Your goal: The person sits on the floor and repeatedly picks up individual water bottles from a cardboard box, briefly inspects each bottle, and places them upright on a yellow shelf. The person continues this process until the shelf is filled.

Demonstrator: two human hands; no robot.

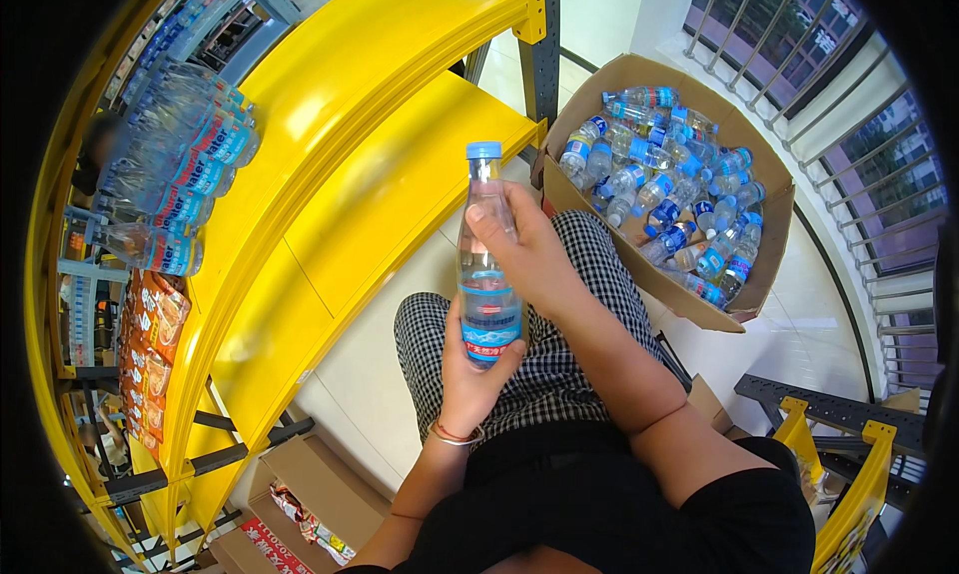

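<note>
Upright in front of my lap is a clear plastic water bottle [488,296] with a blue cap and a blue and red label. My left hand [474,372] is closed around its lower end, the thumb lying across the label's edge. Higher up, my right hand [526,246] grips the bottle's upper body below the neck, with its thumb across the front. The cap is on and neither hand touches it. Part of the bottle's back and the far fingers of both hands are hidden.
On my left stand yellow metal shelves [330,109] with rows of water bottles [180,174] and orange snack packs [155,344]. A large cardboard box [744,309] full of loose bottles sits at the right. Another open carton [335,479] is at the lower left. Barred windows [789,34] line the far right.
</note>
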